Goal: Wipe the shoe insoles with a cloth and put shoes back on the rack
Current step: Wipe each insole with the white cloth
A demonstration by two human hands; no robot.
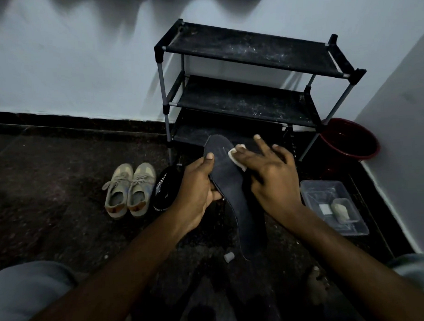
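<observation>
A long dark insole is held up in front of me, toe end pointing away. My left hand grips its left edge, thumb on top. My right hand presses a small white cloth onto the insole's upper right part; the index and ring fingers stick out straight. A pair of beige sneakers stands on the floor to the left. A black shoe lies beside them, partly hidden by my left hand. The black three-shelf rack stands against the wall, with nothing visible on its shelves.
A dark red bucket sits right of the rack in the corner. A clear plastic box with a small container inside lies on the dark floor at right. A small white object lies on the floor below the insole.
</observation>
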